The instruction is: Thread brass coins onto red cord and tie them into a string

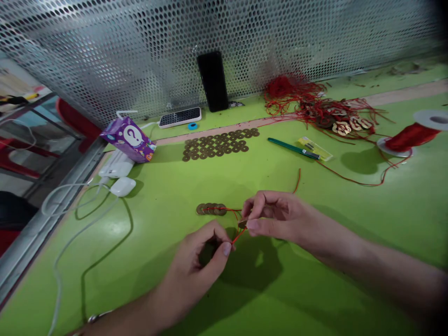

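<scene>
My right hand (276, 217) pinches a bronze coin (242, 224) between thumb and fingers, low over the green table (175, 196). A red thread (239, 234) runs from that coin to my left hand (203, 261), whose thumb and forefinger are pinched on it. Just left of my right hand lies a short row of strung coins (211, 209) on the same red thread.
Several loose coins (219, 142) lie laid out farther back. A spool of red thread (413, 135), a tangle of red thread with finished coin pieces (322, 109), a green pen (292, 148), a purple box (129, 138), white chargers with cables (117, 175) and a black phone (213, 81) against the perforated metal wall.
</scene>
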A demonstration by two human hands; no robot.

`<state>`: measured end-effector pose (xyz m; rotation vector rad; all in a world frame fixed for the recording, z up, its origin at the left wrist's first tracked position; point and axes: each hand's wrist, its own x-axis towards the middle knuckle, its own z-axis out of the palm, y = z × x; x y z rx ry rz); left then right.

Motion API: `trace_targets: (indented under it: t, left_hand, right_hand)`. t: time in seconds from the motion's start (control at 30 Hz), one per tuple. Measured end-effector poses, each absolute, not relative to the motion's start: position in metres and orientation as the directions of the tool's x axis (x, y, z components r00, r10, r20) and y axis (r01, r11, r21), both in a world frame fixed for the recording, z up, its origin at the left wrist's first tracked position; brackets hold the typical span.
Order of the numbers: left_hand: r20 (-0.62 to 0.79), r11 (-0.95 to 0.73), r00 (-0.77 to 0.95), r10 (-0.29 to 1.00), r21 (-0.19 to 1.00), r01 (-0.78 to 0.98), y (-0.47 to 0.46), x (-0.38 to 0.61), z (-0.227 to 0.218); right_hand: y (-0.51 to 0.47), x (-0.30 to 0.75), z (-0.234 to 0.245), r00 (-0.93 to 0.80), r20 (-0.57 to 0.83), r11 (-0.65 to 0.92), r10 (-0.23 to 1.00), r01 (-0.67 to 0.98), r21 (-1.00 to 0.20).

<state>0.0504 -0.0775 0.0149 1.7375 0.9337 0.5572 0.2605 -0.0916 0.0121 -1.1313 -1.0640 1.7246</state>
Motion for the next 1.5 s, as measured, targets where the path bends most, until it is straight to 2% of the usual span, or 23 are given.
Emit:
trace_targets:
  t: [0.1, 0.37, 0.5, 0.63, 0.77, 1.03, 1.1, 1.2, 1.37, 1.5]
  left_hand:
    - [-0.058, -0.172, 0.582, 0.811, 0.927, 0.333, -0.079, 0.050, 0.015]
    - [-0.059, -0.193, 0.590, 0.805, 0.915, 0.355, -0.081, 0.050, 0.018]
    - [0.119, -0.351, 0.577, 0.808, 0.884, 0.310, -0.082, 0.050, 0.014]
    - [0.342, -0.621, 0.592, 0.730, 0.694, 0.365, -0.083, 0.049, 0.011]
    - [0.425, -0.720, 0.618, 0.662, 0.591, 0.365, -0.083, 0.049, 0.015]
    - [0.416, -0.712, 0.621, 0.664, 0.605, 0.357, -0.077, 0.049, 0.021]
    - [0.382, -0.672, 0.604, 0.700, 0.638, 0.375, -0.074, 0.048, 0.019]
    - [0.316, -0.590, 0.566, 0.761, 0.700, 0.402, -0.069, 0.046, 0.014]
    - [0.240, -0.494, 0.505, 0.829, 0.738, 0.460, -0.059, 0.044, 0.010]
    - [0.202, -0.478, 0.503, 0.840, 0.714, 0.512, -0.052, 0.045, 0.011]
  right_hand:
    - [-0.093, 0.258, 0.013, -0.276, -0.258, -0.301, 0.926, -0.123, -0.946]
    - [-0.100, 0.254, 0.015, -0.311, -0.324, -0.363, 0.894, -0.075, -0.929]
    - [-0.102, 0.252, 0.012, -0.299, -0.335, -0.370, 0.894, -0.069, -0.926]
    - [-0.105, 0.248, 0.012, -0.267, -0.315, -0.347, 0.911, -0.081, -0.934]
    - [-0.111, 0.242, 0.015, -0.259, -0.276, -0.309, 0.926, -0.098, -0.946]
    - [-0.104, 0.255, 0.027, -0.232, -0.198, -0.198, 0.952, 0.023, -0.980]
    - [-0.095, 0.272, 0.032, -0.156, -0.136, -0.121, 0.978, 0.097, -0.988]
    - [-0.078, 0.303, 0.036, 0.051, 0.021, 0.011, 0.998, 0.200, -0.980]
    - [-0.057, 0.337, 0.024, 0.287, 0.289, 0.149, 0.913, 0.424, -0.893]
    - [-0.050, 0.345, 0.014, 0.240, 0.333, 0.104, 0.912, 0.648, -0.754]
